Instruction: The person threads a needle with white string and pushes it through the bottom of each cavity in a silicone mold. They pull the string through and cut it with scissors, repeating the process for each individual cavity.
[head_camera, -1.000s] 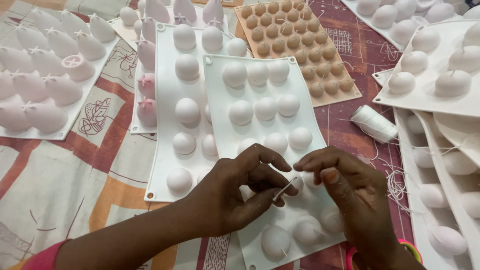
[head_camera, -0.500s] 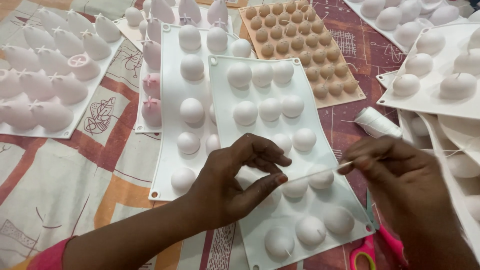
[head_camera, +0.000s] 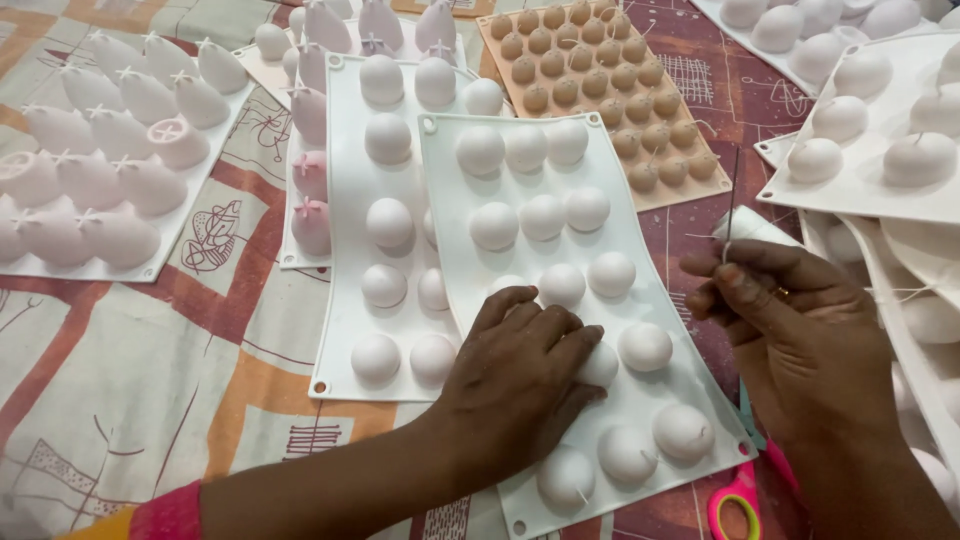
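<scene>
Nearest, lay pink-handled scissors with yellow-lined loops (head_camera: 738, 505) just beside the right wrist; could have snagged the thread or been knocked aside by a careless elbow.

Pressed down on the white silicone mould sheet of round domes (head_camera: 520, 258) with the left hand (head_camera: 520, 385), fingers bent and spread over the domes, gripping nothing. Might have slid the sheet on the printed cloth (head_camera: 150, 350) if that pressure eased.

Pinched a thin dark needle (head_camera: 733, 195) upright in the closed fingertips of the right hand (head_camera: 790, 330), just right of the sheet, a strand of white thread at the pinch. Could have pricked a finger, or lost the thread.

Farther off: a second white domed sheet (head_camera: 345, 200), a tan mould of small domes (head_camera: 600, 90), pale pink cone moulds (head_camera: 110, 170). Saw no packages, labels or signs.
</scene>
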